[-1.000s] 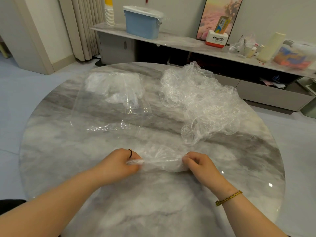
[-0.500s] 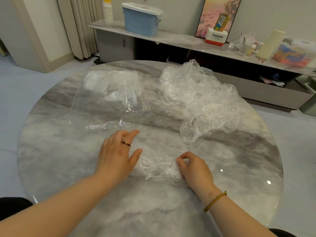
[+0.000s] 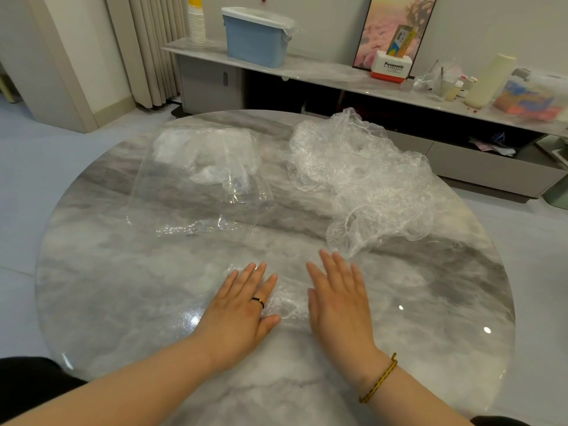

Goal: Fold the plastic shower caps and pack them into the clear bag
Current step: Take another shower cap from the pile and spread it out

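One folded plastic shower cap lies flat on the round marble table near its front. My left hand and my right hand press down on it with straight fingers, side by side, a strip of cap showing between them. A loose heap of crumpled shower caps sits at the back right, its near edge just beyond my right fingertips. The clear bag lies flat at the back left with several folded caps inside its far end; its mouth faces me.
Behind the table runs a low marble sideboard with a blue lidded bin, a stack of paper cups, a white and red box and other clutter. Curtains hang at the back left.
Both hands pinched the ends of the cap a second ago. The left hand flattened first, then the right, and both now lie spread on the cap.
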Demonstrator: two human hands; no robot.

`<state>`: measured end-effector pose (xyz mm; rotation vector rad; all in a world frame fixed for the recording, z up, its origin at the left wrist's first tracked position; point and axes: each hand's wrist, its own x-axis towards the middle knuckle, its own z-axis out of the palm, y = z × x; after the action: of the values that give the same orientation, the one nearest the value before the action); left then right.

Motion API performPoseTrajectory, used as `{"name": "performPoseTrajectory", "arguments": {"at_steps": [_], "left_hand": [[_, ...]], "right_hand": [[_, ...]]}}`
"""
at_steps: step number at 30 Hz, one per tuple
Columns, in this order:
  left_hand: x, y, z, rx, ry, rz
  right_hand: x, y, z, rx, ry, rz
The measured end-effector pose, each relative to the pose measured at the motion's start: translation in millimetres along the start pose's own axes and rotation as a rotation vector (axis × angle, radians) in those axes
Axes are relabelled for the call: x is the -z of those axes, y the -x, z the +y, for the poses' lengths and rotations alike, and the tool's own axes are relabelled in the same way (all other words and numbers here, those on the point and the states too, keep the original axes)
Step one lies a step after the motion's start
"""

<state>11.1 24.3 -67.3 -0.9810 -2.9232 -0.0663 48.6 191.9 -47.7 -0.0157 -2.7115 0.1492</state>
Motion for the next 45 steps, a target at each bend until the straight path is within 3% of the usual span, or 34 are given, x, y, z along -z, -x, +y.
{"name": "performPoseTrajectory", "arguments": {"at_steps": [4,11,18,23,28,31,33,37,42,45], "left_hand": [[-8.9,4.1,-0.1,-0.002,0.015,-0.051],[-16.2,4.3,1.6,0.061,-0.03,-0.087],[-17.2,4.2,8.6,0.049,-0.049,-0.077],[8.2,0.9,5.9,0.116,-0.019,-0.251],[32.7,-10.9,4.5,0.118,0.038,-0.345],[43.4,-20.2,2.4,0.155,0.206,-0.195],[49.4,-30.3,2.7,0.13,0.278,-0.15],[52.3,-54.5,12.3,0.083,0.099,-0.344],[57.5,-75.4,27.2,0.129,0.008,-0.577],[62.7,-77.4,28.9,0.192,0.029,-0.626]], "right_hand": [[-3.5,8.3,-16.4,0.108,0.012,-0.174],[-7.3,14.1,-8.5,0.084,0.047,-0.437],[-4.5,13.1,-7.5,0.082,0.008,-0.573],[-11.7,9.2,-5.4,0.079,0.01,-0.621],[3.8,1.7,2.7,0.224,-0.04,-0.557],[12.1,-6.9,8.4,0.005,-0.103,-0.295],[23.8,-15.0,12.8,-0.13,-0.098,-0.33],[23.5,-18.5,34.8,-0.292,-0.065,-0.481],[15.1,-20.7,32.7,-0.321,-0.149,-0.415],[19.9,-21.8,33.9,-0.34,-0.237,-0.354]]}}
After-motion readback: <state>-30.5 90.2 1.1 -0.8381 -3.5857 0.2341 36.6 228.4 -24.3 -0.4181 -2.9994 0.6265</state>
